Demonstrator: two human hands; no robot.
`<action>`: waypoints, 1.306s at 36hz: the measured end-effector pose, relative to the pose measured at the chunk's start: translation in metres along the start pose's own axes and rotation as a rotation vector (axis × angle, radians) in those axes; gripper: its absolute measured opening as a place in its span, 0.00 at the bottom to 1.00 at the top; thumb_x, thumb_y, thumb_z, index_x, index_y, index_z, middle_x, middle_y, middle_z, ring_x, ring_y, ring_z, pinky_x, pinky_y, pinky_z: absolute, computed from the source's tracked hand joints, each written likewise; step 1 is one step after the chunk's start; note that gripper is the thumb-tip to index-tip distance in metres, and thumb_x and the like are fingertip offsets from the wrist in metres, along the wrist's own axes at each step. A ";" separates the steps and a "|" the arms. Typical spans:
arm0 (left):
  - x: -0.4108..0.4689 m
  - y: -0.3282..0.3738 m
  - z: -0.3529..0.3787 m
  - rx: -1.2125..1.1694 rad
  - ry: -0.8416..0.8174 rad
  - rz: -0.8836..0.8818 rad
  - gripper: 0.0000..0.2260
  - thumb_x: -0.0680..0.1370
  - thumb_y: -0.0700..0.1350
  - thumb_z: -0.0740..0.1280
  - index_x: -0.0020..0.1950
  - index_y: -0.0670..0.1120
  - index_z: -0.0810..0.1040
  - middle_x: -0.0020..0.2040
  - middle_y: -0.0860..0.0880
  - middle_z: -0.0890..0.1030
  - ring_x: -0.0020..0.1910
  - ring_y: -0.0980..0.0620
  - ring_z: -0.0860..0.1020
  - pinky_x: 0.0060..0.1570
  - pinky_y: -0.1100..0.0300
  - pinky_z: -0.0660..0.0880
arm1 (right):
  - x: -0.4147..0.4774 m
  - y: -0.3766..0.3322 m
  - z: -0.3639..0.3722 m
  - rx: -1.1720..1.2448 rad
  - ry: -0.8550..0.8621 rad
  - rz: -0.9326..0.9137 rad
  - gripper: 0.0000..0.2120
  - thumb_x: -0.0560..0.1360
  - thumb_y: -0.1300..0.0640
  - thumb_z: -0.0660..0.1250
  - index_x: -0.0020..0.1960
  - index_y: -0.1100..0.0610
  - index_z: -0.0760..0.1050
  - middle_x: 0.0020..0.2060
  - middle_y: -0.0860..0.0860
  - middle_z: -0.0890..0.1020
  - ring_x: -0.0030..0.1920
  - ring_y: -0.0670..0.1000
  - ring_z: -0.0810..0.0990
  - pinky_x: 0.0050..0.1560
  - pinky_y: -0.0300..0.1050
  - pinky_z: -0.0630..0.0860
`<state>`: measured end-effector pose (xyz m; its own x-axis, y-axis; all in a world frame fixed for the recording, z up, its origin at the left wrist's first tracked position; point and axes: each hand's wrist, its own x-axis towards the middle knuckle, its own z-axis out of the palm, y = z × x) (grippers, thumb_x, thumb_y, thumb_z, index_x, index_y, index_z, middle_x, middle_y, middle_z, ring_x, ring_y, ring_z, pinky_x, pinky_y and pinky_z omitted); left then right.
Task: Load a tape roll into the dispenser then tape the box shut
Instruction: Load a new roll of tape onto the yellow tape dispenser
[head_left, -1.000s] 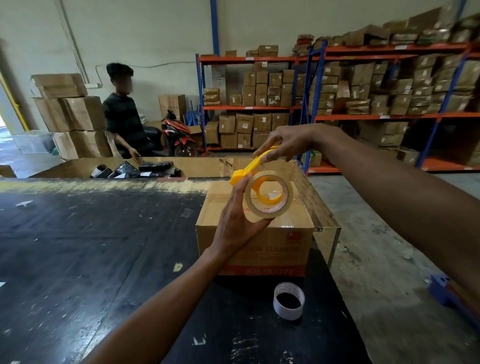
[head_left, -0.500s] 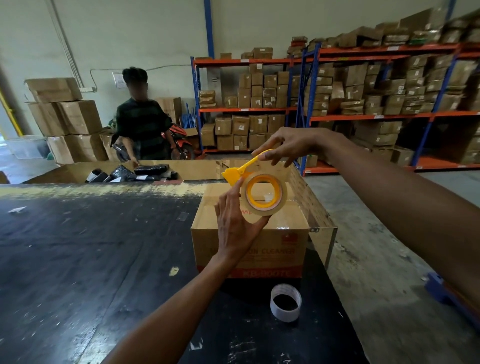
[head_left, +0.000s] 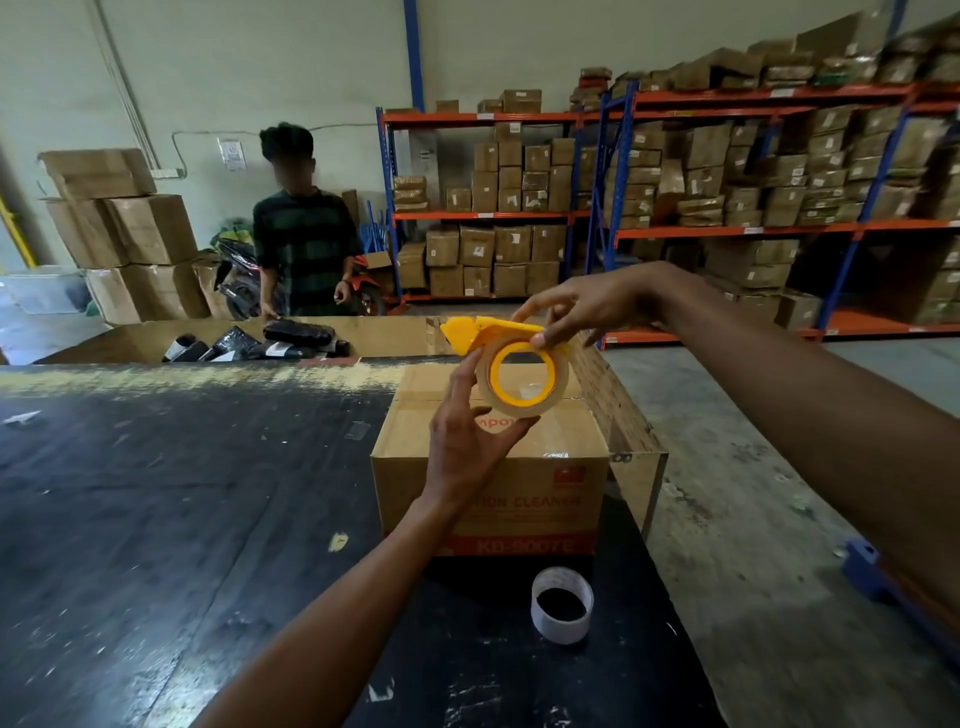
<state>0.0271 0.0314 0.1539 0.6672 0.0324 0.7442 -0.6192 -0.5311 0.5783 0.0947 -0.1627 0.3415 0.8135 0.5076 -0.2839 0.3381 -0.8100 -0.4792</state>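
Both bare forearms reach out over the cardboard box (head_left: 488, 467), meeting above its top. The left arm comes up from low on the near side of the box, wrist bent slightly back, and the left hand (head_left: 467, 441) stands upright in front of the box's near top edge – palm turned to the right, fingers extended upward, thumb angled out beneath, cupping something round between them. The right arm stretches in from the far right, well above the box, its forearm long and nearly straight. The right hand (head_left: 576, 306) hangs over the box's far edge, wrist dropped, fingers curled downward in a pinch – thumb and forefinger closed together.
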 end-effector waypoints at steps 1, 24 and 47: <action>0.002 0.002 -0.001 -0.002 -0.013 0.013 0.44 0.69 0.50 0.82 0.79 0.46 0.62 0.75 0.46 0.72 0.72 0.53 0.73 0.55 0.56 0.84 | 0.001 0.001 0.002 0.043 -0.018 0.018 0.28 0.78 0.52 0.72 0.75 0.42 0.67 0.59 0.52 0.80 0.60 0.52 0.80 0.61 0.57 0.77; 0.016 -0.002 -0.024 -0.019 -0.235 0.228 0.37 0.73 0.41 0.79 0.74 0.47 0.59 0.74 0.54 0.69 0.74 0.52 0.72 0.72 0.50 0.73 | 0.013 0.002 0.035 0.003 0.206 -0.085 0.12 0.76 0.52 0.72 0.57 0.53 0.74 0.50 0.56 0.82 0.47 0.52 0.83 0.50 0.53 0.83; 0.018 -0.016 -0.035 0.081 -0.172 0.301 0.04 0.76 0.37 0.75 0.50 0.42 0.84 0.51 0.49 0.83 0.48 0.56 0.81 0.47 0.65 0.78 | 0.001 0.013 0.042 -0.011 0.188 -0.088 0.22 0.73 0.47 0.76 0.64 0.50 0.74 0.55 0.54 0.81 0.48 0.53 0.83 0.50 0.55 0.84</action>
<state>0.0346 0.0700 0.1694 0.5238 -0.2755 0.8061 -0.7686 -0.5608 0.3078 0.0798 -0.1605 0.3003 0.8544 0.5133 -0.0810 0.4157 -0.7686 -0.4862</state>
